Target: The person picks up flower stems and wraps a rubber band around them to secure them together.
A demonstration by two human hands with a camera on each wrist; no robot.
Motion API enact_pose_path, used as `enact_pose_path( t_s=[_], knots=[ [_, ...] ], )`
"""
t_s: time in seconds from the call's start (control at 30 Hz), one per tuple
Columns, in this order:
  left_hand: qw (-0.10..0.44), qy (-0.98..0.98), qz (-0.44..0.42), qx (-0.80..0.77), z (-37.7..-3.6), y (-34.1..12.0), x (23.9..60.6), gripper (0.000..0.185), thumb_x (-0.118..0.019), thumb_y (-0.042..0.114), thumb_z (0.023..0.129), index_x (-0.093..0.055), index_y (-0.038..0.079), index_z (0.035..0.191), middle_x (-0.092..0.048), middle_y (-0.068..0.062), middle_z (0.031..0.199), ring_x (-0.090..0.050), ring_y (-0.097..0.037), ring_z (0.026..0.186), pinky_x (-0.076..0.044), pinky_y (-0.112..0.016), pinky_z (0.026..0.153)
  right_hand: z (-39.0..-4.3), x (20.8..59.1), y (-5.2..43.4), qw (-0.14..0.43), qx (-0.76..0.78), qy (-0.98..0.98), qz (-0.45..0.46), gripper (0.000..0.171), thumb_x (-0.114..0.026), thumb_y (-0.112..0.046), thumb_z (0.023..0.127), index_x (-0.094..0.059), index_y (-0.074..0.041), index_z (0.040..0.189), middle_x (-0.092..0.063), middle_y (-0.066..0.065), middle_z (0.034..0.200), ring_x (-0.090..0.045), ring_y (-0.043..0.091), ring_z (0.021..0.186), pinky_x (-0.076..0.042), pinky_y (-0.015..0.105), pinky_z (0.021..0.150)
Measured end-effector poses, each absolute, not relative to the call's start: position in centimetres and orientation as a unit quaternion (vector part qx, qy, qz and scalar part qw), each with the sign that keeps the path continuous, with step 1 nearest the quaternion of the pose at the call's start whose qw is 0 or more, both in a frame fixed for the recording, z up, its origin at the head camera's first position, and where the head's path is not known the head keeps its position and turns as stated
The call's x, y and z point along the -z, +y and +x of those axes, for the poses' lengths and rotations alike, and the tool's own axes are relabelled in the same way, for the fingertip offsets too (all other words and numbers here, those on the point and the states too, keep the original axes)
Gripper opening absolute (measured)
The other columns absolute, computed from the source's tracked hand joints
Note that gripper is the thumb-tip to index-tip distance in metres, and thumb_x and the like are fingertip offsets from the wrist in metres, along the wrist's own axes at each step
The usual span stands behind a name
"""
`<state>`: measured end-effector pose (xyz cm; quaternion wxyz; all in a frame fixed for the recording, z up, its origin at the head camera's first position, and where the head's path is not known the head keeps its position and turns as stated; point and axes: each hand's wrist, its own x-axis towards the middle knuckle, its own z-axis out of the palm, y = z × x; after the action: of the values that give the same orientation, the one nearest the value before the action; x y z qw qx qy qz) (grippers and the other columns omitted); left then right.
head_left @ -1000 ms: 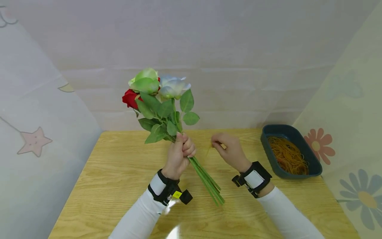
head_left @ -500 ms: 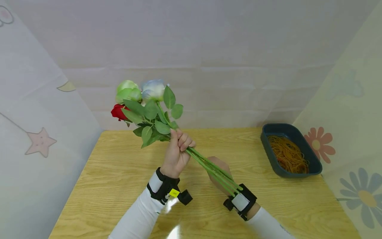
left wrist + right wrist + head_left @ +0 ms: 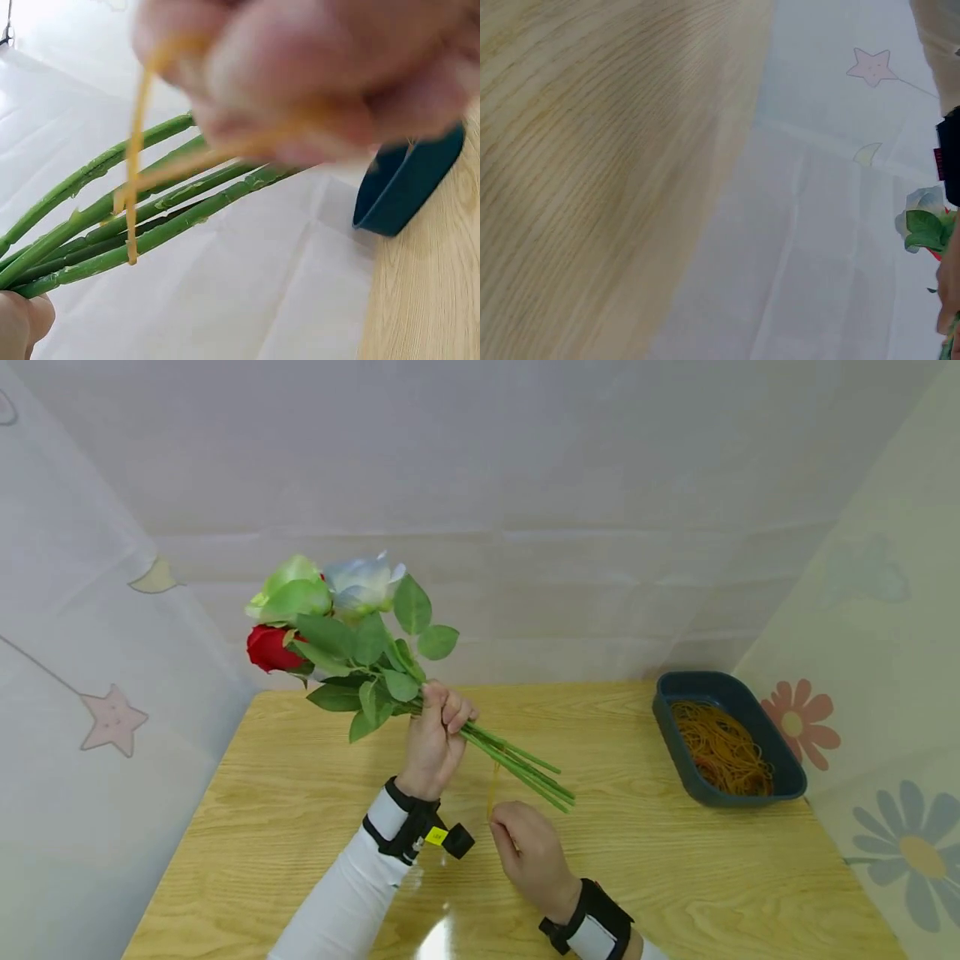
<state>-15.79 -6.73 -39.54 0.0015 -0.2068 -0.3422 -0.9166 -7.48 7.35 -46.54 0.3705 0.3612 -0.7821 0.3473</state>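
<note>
Bouquet: a bunch of artificial flowers (image 3: 352, 635), held tilted above the table, heads up and away to the outer side of the left hand, cut ends pointing down toward the right hand.
Stems: green stems (image 3: 517, 764) run out of the left fist and end just above and beyond the right hand; in the left wrist view the stems (image 3: 135, 225) lie bundled side by side.
Blooms: one red (image 3: 270, 647), one pale green (image 3: 288, 593), one white-blue (image 3: 360, 581), leaves below them, all on the far side of the left hand.
Left hand: left hand (image 3: 433, 739) has its fingers curled round the stems just under the leaves, gripping the bunch.
Rubber band: a yellow rubber band (image 3: 492, 785) is stretched upward from the right hand toward the stems; in the left wrist view the rubber band (image 3: 135, 157) crosses in front of the stems, looped about some of them or only before them, cannot tell.
Right hand: right hand (image 3: 528, 856) is low over the table, below the stem ends, fingertips pinching the band.
Tray: dark tray (image 3: 667, 727) with a heap of rubber bands (image 3: 723, 752), well apart on the outer side of the right hand.
Table: wooden table (image 3: 300, 827) beneath both hands.
</note>
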Motion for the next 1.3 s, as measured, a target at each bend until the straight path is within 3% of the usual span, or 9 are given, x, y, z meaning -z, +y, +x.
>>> enact_pose_path(
  t_s=[0.2, 0.37, 0.67, 1.03, 1.3],
  knots=[
    [0.015, -0.404, -0.282, 0.870, -16.1, -7.2, 40.9, 0.034, -0.031, 0.041, 0.093, -0.024, 0.017, 0.071, -0.019, 0.001, 0.058, -0.022, -0.011, 0.050, -0.022, -0.023, 0.064, -6.6, 44.1, 7.6, 0.366, -0.335, -0.753, 0.432, 0.022, -0.041, -0.007, 0.099, -0.052, -0.002, 0.081, -0.051, 0.003, 0.076, -0.047, 0.010, 0.067, -0.042, 0.018, 0.061],
    [-0.039, -0.442, -0.289, 0.848, -15.8, -7.8, 41.9, 0.037, -0.029, 0.042, 0.095, -0.028, 0.018, 0.066, -0.021, 0.001, 0.054, -0.020, -0.011, 0.046, -0.021, -0.022, 0.056, -7.4, 42.2, 9.2, 0.351, -0.307, -0.760, 0.453, 0.023, -0.038, -0.008, 0.100, -0.051, -0.001, 0.082, -0.049, 0.003, 0.076, -0.045, 0.009, 0.064, -0.040, 0.017, 0.058],
    [-0.133, -0.395, -0.260, 0.871, -14.8, -8.3, 42.8, 0.038, -0.022, 0.042, 0.097, -0.034, 0.019, 0.070, -0.033, 0.007, 0.063, -0.027, -0.001, 0.045, -0.019, -0.019, 0.048, -11.3, 41.0, 12.6, 0.386, -0.254, -0.774, 0.432, 0.025, -0.037, -0.012, 0.101, -0.051, 0.000, 0.084, -0.046, 0.004, 0.073, -0.039, 0.010, 0.062, -0.035, 0.020, 0.056],
    [-0.206, -0.223, -0.276, 0.912, -13.5, -8.2, 41.5, 0.037, -0.016, 0.042, 0.096, -0.034, 0.018, 0.074, -0.020, 0.004, 0.063, -0.013, -0.007, 0.049, -0.013, -0.018, 0.052, -14.7, 43.8, 14.2, 0.365, -0.288, -0.815, 0.347, 0.026, -0.042, -0.019, 0.100, -0.053, -0.003, 0.083, -0.048, 0.004, 0.070, -0.039, 0.007, 0.058, -0.033, 0.019, 0.052],
    [-0.172, -0.136, -0.254, 0.942, -13.3, -8.0, 40.4, 0.038, -0.015, 0.042, 0.097, -0.034, 0.016, 0.076, -0.015, 0.003, 0.068, -0.012, -0.007, 0.052, -0.016, -0.018, 0.057, -14.0, 46.8, 12.6, 0.361, -0.337, -0.810, 0.316, 0.028, -0.042, -0.021, 0.099, -0.054, -0.002, 0.082, -0.050, 0.003, 0.067, -0.041, 0.006, 0.058, -0.035, 0.016, 0.052]
  ],
)
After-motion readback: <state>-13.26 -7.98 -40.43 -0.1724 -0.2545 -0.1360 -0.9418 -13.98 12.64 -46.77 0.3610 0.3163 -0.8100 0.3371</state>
